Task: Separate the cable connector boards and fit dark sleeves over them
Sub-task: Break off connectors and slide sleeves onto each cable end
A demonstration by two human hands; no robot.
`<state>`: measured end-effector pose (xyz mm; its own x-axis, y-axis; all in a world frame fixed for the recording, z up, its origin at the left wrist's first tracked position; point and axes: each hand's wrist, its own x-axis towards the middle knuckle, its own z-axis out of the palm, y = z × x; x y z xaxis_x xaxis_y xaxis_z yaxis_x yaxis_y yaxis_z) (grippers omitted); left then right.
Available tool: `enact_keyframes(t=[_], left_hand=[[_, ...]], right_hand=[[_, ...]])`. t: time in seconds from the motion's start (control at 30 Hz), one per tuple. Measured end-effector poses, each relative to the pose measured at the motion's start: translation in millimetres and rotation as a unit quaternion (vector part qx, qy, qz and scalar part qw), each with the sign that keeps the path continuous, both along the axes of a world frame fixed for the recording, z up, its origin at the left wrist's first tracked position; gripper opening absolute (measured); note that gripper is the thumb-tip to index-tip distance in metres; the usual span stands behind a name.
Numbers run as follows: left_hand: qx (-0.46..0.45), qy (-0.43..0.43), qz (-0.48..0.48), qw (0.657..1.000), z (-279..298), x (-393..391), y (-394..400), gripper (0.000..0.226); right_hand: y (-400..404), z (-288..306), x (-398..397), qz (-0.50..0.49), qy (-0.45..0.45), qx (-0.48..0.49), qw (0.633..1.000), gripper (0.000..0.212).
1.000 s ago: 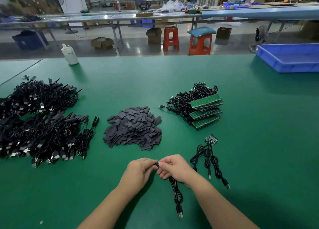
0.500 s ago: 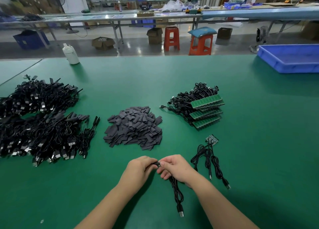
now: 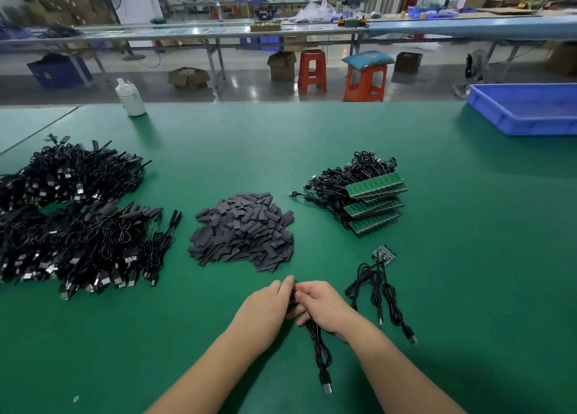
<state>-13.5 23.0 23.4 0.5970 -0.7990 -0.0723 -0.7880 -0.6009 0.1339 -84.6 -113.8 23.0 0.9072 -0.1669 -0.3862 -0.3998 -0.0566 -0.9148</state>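
Observation:
My left hand (image 3: 265,307) and my right hand (image 3: 324,307) meet near the table's front edge, fingertips together on the board end of one black cable (image 3: 320,351); the board and any sleeve are hidden between the fingers. The cable's USB plug trails toward me. A heap of dark sleeves (image 3: 243,232) lies just beyond my hands. To the right, a small joined piece of connector boards with three cables (image 3: 384,276) rests on the mat. Farther back right sits a stack of green board strips with cables (image 3: 371,201).
A large pile of black cables (image 3: 71,220) covers the left of the green table (image 3: 468,257). A white bottle (image 3: 131,96) stands at the far left edge, a blue tray (image 3: 527,110) at the far right. Stools and benches lie beyond.
My hands have pressed closer together, and the left fingers now cover the cable's board end. The cable has barely shifted.

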Motion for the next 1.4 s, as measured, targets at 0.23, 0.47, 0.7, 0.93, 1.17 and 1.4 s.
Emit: enact_keyframes(t=[0.23,0.47,0.7,0.93,1.17,1.4], left_hand=[[0.047,-0.046,-0.039,0.997,-3.1,-2.5,-11.6,0.075],[-0.147,0.086,0.164,0.972,0.5,7.8,-3.9,0.047],[-0.123,-0.005,0.125,0.985,2.7,7.6,3.2,0.023],[-0.266,0.183,0.181,0.929,3.3,1.3,-3.8,0.031],[-0.304,0.38,0.208,0.848,4.4,-15.5,-7.8,0.024],[-0.352,0.407,0.254,0.804,15.9,-4.3,-2.6,0.005]], right_hand=[[-0.4,0.8,-0.5,0.004,-0.003,-0.043,0.999,0.031],[2.5,2.7,-1.1,-0.038,-0.003,0.022,0.999,0.028],[3.8,6.9,-2.6,-0.021,-0.013,0.003,1.0,0.02],[3.0,10.4,2.6,-0.118,-0.037,0.063,0.99,0.018],[-3.5,22.9,14.4,-0.282,-0.109,0.239,0.923,0.018],[-20.8,29.6,19.5,-0.177,-0.035,-0.096,0.979,0.036]])
